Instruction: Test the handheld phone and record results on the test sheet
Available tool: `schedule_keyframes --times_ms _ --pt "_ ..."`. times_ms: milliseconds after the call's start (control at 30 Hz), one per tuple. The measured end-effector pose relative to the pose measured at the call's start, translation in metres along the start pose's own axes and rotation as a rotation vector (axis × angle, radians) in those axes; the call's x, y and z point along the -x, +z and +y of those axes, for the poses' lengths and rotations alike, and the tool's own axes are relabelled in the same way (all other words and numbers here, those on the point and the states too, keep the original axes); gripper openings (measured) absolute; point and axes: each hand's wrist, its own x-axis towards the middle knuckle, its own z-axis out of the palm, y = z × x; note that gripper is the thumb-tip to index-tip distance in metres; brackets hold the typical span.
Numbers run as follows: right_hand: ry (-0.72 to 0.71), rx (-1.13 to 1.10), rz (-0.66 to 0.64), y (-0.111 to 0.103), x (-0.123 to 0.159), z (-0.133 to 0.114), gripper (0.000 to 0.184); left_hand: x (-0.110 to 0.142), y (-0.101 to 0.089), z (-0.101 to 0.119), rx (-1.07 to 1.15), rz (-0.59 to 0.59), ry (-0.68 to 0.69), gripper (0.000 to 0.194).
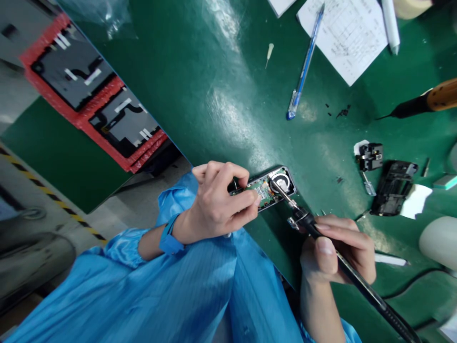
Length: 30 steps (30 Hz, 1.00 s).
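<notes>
My left hand (224,197) is closed on the left end of an opened handheld device (262,193), keeping it near the table's front edge. The device has a dark frame, a green circuit board and a round speaker-like disc (281,182) at its right end. My fingers hide its left end. In my right hand (337,250) is a soldering iron (314,228) with a black handle and a metal barrel. Its tip points down to the left and is over the board beside the disc. Whether the tip touches the board I cannot tell.
A blue pen (306,66) and a paper sheet (352,40) lie at the back. Right are an orange-handled screwdriver (428,99), a black housing (392,188) and a small black part (370,156). Red-wrapped panels (76,71) sit at left, beyond the table edge.
</notes>
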Motion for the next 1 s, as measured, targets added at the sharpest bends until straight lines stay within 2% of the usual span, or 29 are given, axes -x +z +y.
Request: schedule_keyframes --times_ms 400,800,1000 --pt "0.015 0.02 -0.009 -0.0009 0.0006 -0.0013 0.007 0.0024 0.0033 0.0001 -0.039 0.013 -0.002 0.021" --pt "-0.024 -0.037 0.044 0.0008 -0.0011 -0.0004 0.004 0.0003 0.0022 0.0012 -0.019 0.04 -0.005 0.023" --pt "-0.026 -0.041 0.018 -0.0017 -0.0003 -0.0002 0.004 -0.0001 0.001 -0.0003 -0.025 0.005 -0.007 0.022"
